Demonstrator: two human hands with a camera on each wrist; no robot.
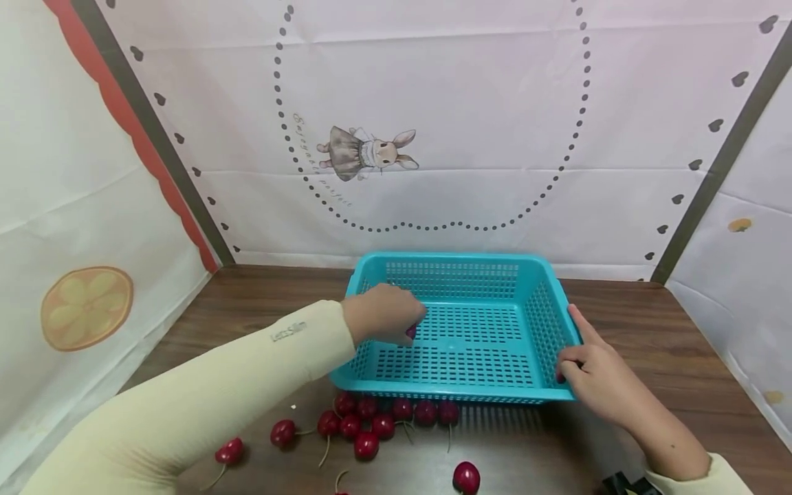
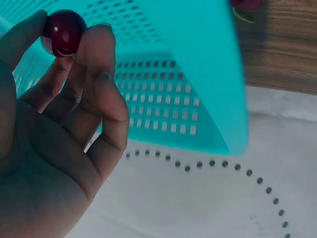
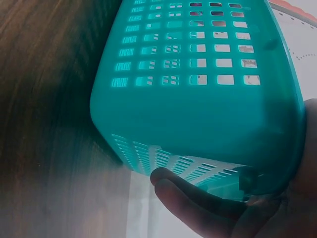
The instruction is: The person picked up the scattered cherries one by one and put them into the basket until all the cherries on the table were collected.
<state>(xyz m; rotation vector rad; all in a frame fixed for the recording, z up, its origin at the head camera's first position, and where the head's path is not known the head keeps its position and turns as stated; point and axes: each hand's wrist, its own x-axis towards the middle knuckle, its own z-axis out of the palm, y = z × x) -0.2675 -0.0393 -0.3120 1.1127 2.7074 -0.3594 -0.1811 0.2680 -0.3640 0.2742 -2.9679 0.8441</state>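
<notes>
My left hand (image 1: 385,313) reaches over the left part of a turquoise plastic basket (image 1: 452,258). Between thumb and fingertips it pinches a dark red cherry (image 2: 63,32), seen whole in the left wrist view and mostly hidden in the head view. My right hand (image 1: 603,375) holds the basket's right side at the rim. In the right wrist view, some fingers (image 3: 188,201) lie along the outside of the wall. Just in front of the basket lies a loose group of several cherries (image 1: 366,445), some with stems. The visible basket floor holds no cherries.
Apart from the group, single cherries lie at left (image 1: 230,452) and near the front (image 1: 466,477); another is cut off at the bottom edge. A brown wooden table (image 1: 284,292) carries everything. Printed white cloth (image 1: 470,137) walls off the back and both sides. A black object (image 1: 628,484) sits beside my right sleeve.
</notes>
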